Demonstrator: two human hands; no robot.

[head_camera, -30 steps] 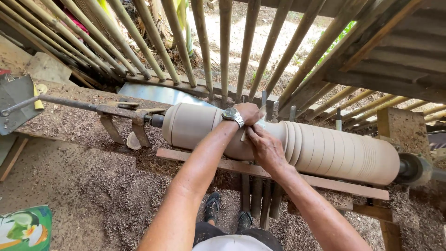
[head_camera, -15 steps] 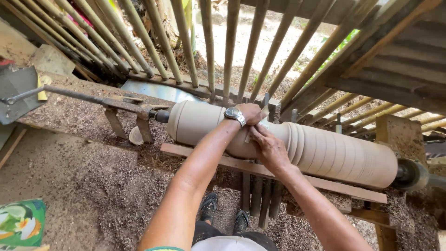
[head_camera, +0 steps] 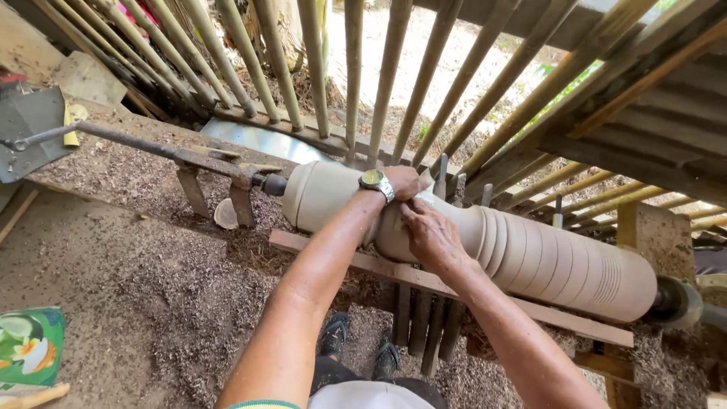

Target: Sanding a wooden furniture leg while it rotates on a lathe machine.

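Note:
A long pale wooden cylinder (head_camera: 545,261) lies sideways on a lathe, its right part cut with ring grooves and its middle narrowed. My left hand (head_camera: 404,182), a watch on its wrist, reaches over the top of the narrowed part. My right hand (head_camera: 429,232) presses against the same spot from the near side. Something small and pale shows between the fingers; I cannot tell what it is. A metal rod (head_camera: 136,144) on two posts holds the cylinder's left end.
A wooden rest board (head_camera: 454,286) runs under the cylinder. Sawdust covers the bench (head_camera: 151,280). Slanted wooden slats (head_camera: 394,68) form a wall behind. A green printed pack (head_camera: 26,344) lies at lower left. My feet in sandals (head_camera: 360,344) stand below.
The view has shifted slightly down and to the right. Both hands stay on the narrowed middle of the cylinder with little movement.

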